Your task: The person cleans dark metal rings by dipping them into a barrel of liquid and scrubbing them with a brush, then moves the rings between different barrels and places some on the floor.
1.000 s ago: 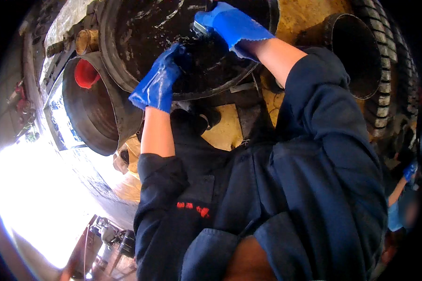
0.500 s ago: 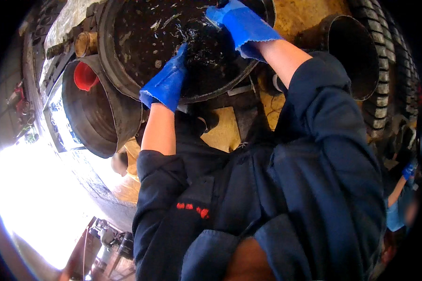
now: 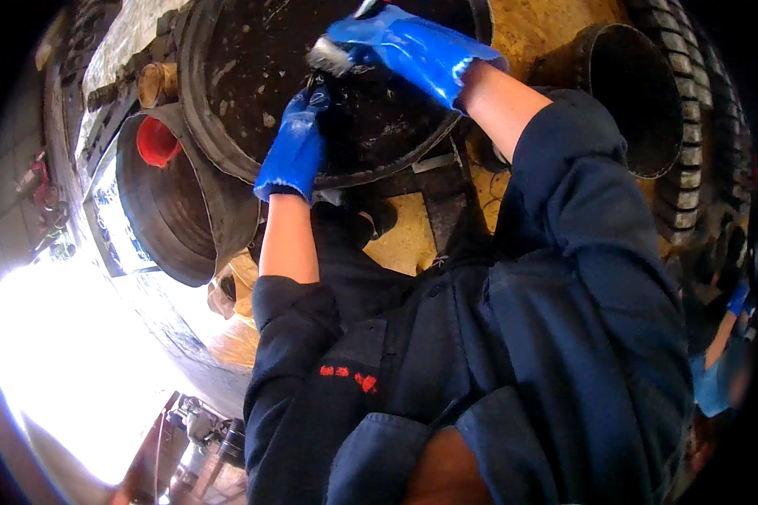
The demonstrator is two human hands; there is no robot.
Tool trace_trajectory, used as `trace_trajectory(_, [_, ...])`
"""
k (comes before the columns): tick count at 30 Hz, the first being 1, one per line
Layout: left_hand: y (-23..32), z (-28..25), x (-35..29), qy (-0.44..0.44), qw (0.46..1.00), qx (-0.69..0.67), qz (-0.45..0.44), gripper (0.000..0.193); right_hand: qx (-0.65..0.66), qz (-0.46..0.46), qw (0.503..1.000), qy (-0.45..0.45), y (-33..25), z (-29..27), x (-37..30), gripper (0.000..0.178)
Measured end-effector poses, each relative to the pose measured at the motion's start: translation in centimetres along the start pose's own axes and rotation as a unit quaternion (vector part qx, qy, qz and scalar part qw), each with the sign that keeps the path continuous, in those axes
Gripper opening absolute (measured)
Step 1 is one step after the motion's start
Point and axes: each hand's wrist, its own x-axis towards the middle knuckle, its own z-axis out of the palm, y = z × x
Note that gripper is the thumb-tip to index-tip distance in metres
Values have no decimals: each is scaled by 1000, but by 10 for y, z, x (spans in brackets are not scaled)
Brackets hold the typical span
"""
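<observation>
My right hand [image 3: 379, 42], in a blue rubber glove, is closed around a brush. The brush's pale bristles [image 3: 330, 57] point left over a wide, round black tub [image 3: 195, 109] of dark liquid. Just below the bristles, my left hand [image 3: 297, 135], gloved the same way, pinches a small dark part [image 3: 316, 87]. The part is mostly hidden by the fingers, and its kind cannot be told. Both hands are above the tub, close together.
Left of the tub lies a tipped dark bucket [image 3: 164, 206] with a red cup [image 3: 157, 141] in it. A second open dark container [image 3: 632, 101] and large tyres [image 3: 686, 135] stand at the right. Another person's gloved hand [image 3: 739, 297] shows at the far right.
The brush has come into view in my right hand, which has shifted left and down. My left hand has moved slightly left, and the dark part now shows in its fingers.
</observation>
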Motion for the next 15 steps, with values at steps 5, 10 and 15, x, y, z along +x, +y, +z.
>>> trace_trajectory(5, [-21,-21,14,-5,999,-45,5,42,-55,14,998,9,6,19,24,41])
trace_trajectory(10, [-53,-35,47,-19,985,-169,-29,40,-56,7,996,65,29,8,22,38])
trace_trajectory(15, [-74,-43,63,-41,926,-370,-58,36,1,-6,999,36,2,8,4,35])
